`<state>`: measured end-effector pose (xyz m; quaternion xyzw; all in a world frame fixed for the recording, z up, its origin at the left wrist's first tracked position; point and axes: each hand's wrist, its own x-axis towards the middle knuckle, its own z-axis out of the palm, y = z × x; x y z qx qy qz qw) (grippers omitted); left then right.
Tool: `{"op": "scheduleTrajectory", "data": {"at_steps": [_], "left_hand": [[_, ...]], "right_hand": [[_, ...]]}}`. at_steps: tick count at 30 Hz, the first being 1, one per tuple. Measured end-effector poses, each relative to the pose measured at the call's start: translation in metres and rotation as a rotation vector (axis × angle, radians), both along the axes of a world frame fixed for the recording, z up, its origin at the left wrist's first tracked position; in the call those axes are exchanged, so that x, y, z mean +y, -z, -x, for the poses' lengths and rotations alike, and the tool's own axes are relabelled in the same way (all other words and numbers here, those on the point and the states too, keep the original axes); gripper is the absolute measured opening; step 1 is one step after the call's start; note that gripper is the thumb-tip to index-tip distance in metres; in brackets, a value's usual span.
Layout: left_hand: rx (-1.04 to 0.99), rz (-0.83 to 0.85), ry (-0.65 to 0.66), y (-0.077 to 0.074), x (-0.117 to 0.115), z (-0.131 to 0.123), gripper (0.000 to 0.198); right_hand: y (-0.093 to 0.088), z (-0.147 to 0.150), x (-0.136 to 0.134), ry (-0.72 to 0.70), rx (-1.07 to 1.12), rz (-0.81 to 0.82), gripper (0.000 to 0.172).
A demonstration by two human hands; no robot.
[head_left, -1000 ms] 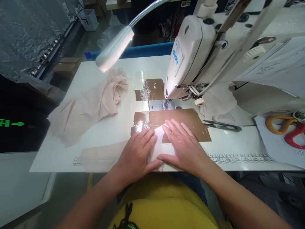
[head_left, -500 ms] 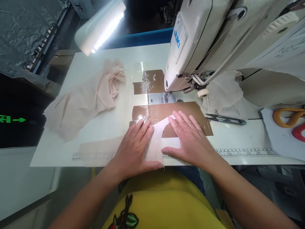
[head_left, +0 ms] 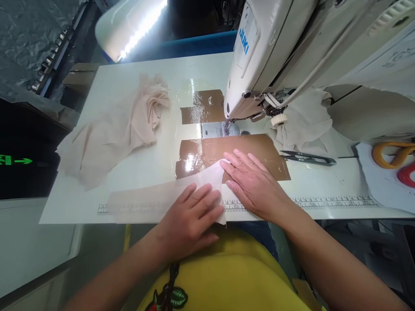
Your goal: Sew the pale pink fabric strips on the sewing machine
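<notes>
A long piece of thin pale fabric (head_left: 145, 201) lies along the front edge of the white table, partly over the printed ruler. My left hand (head_left: 191, 220) is over its right part near the table edge, fingers apart and slightly blurred. Whether that hand presses on the cloth or hovers I cannot tell. With fingers outstretched, my right hand (head_left: 253, 183) rests flat, its fingertips at the fabric's upper right corner and on the brown tape (head_left: 236, 149). Behind the hands stands a sewing machine (head_left: 256, 65), its needle area above the metal plate (head_left: 212, 130).
Crumpled beige fabric (head_left: 123, 129) lies at the left, and more cloth (head_left: 303, 123) sits behind the machine head. Black thread snips (head_left: 308, 158) are right of the tape. Orange-handled scissors (head_left: 382, 162) lie at far right. A bright lamp (head_left: 129, 26) hangs at upper left.
My left hand has drawn back toward the table edge, uncovering more fabric. My right hand has shifted slightly left, and the fabric's right part now lies flatter. The view has tilted slightly.
</notes>
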<state>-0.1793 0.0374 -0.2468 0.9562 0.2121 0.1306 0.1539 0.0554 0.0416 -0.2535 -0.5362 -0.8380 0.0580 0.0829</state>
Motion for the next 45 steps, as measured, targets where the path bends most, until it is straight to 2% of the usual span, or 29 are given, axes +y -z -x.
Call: {"op": "scheduleTrajectory", "data": {"at_steps": [4, 9, 16, 24, 27, 34, 36, 40, 43, 45], "left_hand": [[-0.089, 0.018, 0.073, 0.001, -0.005, 0.004, 0.033], [-0.209, 0.06, 0.1, -0.006, -0.003, 0.006, 0.023], [-0.322, 0.086, -0.038, -0.012, 0.007, -0.004, 0.023], [-0.156, 0.0, -0.13, -0.006, 0.023, -0.024, 0.023], [-0.128, 0.004, -0.135, -0.005, 0.022, -0.024, 0.022], [-0.107, 0.015, -0.144, -0.003, 0.021, -0.023, 0.024], [-0.11, 0.014, -0.148, -0.003, 0.022, -0.024, 0.025], [-0.131, 0.027, -0.144, -0.003, 0.022, -0.024, 0.023], [-0.175, 0.074, -0.131, -0.004, 0.023, -0.02, 0.024], [-0.218, 0.125, -0.13, -0.009, 0.026, -0.016, 0.028]], "right_hand": [[0.001, 0.001, 0.002, 0.035, 0.005, -0.003, 0.044], [0.002, -0.001, 0.0, 0.124, 0.064, -0.077, 0.044], [0.002, -0.005, -0.001, 0.137, 0.229, -0.244, 0.034], [0.004, -0.005, -0.001, 0.161, 0.184, -0.214, 0.038], [0.002, -0.005, 0.0, 0.12, 0.218, -0.221, 0.039], [0.001, -0.007, -0.001, -0.094, 0.282, -0.168, 0.033], [0.001, -0.007, -0.002, -0.104, 0.302, -0.171, 0.031], [0.0, -0.007, -0.002, 0.04, 0.297, -0.221, 0.028], [0.0, -0.008, 0.002, 0.16, 0.209, -0.26, 0.026], [0.0, -0.008, 0.007, 0.187, 0.132, -0.259, 0.026]]}}
